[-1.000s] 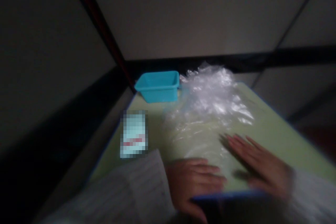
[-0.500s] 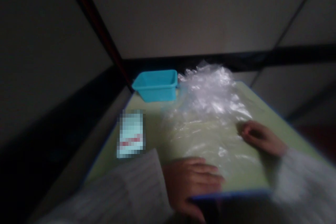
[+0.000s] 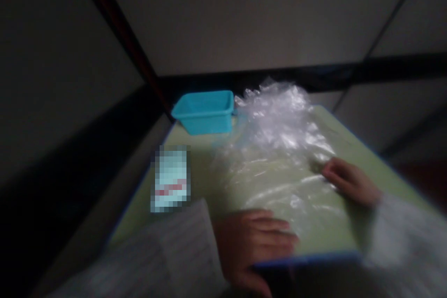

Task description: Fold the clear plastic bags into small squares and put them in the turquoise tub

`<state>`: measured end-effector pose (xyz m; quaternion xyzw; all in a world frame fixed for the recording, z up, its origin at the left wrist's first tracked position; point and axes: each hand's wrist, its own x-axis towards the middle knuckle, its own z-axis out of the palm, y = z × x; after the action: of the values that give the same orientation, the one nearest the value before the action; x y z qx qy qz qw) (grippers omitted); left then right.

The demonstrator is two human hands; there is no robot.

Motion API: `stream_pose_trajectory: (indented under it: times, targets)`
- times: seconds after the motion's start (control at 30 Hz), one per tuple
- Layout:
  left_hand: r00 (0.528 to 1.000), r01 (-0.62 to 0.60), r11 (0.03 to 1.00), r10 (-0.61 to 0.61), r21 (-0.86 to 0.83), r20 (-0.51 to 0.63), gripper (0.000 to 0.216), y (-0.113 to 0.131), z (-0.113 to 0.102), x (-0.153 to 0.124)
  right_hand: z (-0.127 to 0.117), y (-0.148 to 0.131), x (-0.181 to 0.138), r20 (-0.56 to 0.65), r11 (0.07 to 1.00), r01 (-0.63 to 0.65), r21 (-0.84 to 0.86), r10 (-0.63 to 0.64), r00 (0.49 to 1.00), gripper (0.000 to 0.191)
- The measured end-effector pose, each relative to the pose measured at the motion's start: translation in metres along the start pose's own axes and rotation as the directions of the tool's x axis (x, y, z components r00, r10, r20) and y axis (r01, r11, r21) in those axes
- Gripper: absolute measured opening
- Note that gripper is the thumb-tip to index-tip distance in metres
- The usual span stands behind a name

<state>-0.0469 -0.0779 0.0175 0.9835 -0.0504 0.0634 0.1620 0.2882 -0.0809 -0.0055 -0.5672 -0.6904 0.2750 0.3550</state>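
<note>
The left hand [image 3: 254, 242] lies flat, palm down, with straight fingers near the front edge, and it grasps nothing. The right hand [image 3: 352, 184] is curled; its thumb and fingertips are closed together on the right edge of the clear plastic [image 3: 279, 125], and a shiny crease runs toward them. This plastic is spread flat between the hands and is crumpled into a heap farther away, which hides part of the table behind it. Just left of the heap stands a turquoise basin [image 3: 209, 123]. Nearer is a pixelated item [image 3: 171, 179], pale with a red stripe; what it is, I cannot tell. The left sleeve [image 3: 167, 251] covers the table's near left part. The table [image 3: 202, 158] is yellow-green with blue edges, against a pale wall [image 3: 244, 23] with a dark band [image 3: 401, 67], in dim light. I count 2 hands, 1 basin, 1 pixelated item and 1 table; how many layers the plastic has, I cannot tell.
</note>
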Motion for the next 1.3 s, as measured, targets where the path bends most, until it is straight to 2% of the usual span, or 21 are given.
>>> stream_pose_trajectory:
  times: [0.1,0.2,0.27,0.33,0.43,0.47,0.53,0.63,0.73,0.87,0.97,1.1,1.2,1.3]
  targets:
    - [1.000,-0.011,1.000,0.011,0.000,-0.001,0.066,-0.001,0.002,0.000,-0.002,0.001,0.000,-0.050,0.994,0.019,-0.106,-0.024,0.998,0.024]
    - [1.000,-0.006,1.000,0.006,0.004,0.015,0.066,-0.001,0.000,0.000,-0.003,-0.002,-0.005,-0.059,0.961,0.164,-0.224,-0.181,0.982,0.024]
    - [1.000,-0.004,1.000,0.004,0.006,0.024,0.065,-0.001,-0.001,0.000,-0.001,-0.006,-0.009,0.042,0.888,0.348,-0.302,-0.352,0.935,0.035]
    - [1.000,-0.003,1.000,0.003,0.006,0.017,0.065,0.000,-0.001,0.000,0.002,-0.010,-0.012,0.207,0.794,0.504,-0.339,-0.460,0.864,0.051]
    - [1.000,0.000,1.000,0.000,0.005,0.016,0.064,0.001,-0.003,0.001,0.007,-0.011,-0.011,0.452,0.657,0.658,-0.367,-0.493,0.744,0.067]
    - [1.000,0.002,1.000,-0.002,0.004,0.022,0.063,0.001,-0.004,0.001,0.008,-0.010,-0.010,0.502,0.624,0.686,-0.376,-0.485,0.716,0.071]
    - [1.000,0.005,1.000,-0.005,0.000,0.027,0.062,0.002,-0.006,0.001,0.009,-0.008,-0.008,0.546,0.588,0.705,-0.397,-0.467,0.696,0.075]
    - [1.000,0.011,1.000,-0.011,-0.017,0.017,0.063,0.003,-0.008,0.001,0.010,-0.006,-0.007,0.540,0.598,0.689,-0.409,-0.450,0.711,0.076]
    - [0.999,0.010,0.999,-0.009,-0.038,0.032,0.066,0.001,-0.006,0.001,0.010,-0.007,-0.011,0.491,0.656,0.646,-0.390,-0.446,0.748,0.071]
    - [0.999,0.032,0.997,-0.031,-0.073,0.015,0.070,0.002,-0.004,-0.001,0.003,-0.004,-0.016,0.328,0.778,0.544,-0.314,-0.449,0.831,0.068]
    - [0.999,0.036,0.995,-0.036,-0.089,-0.001,0.073,0.004,-0.005,-0.001,-0.004,0.002,-0.016,0.200,0.863,0.443,-0.244,-0.402,0.894,0.061]
    - [0.999,0.026,0.998,-0.027,-0.059,-0.027,0.078,-0.002,-0.009,-0.002,-0.009,0.011,-0.011,0.111,0.929,0.342,-0.144,-0.328,0.938,0.056]
    - [0.990,0.108,0.994,-0.109,-0.012,-0.094,0.081,-0.015,-0.016,-0.007,-0.012,0.014,-0.008,0.043,0.953,0.292,-0.084,-0.289,0.956,0.051]
    - [0.973,0.208,0.978,-0.205,0.015,-0.102,0.080,-0.027,-0.017,-0.014,-0.012,0.013,-0.005,-0.003,0.962,0.270,-0.047,-0.270,0.963,0.046]
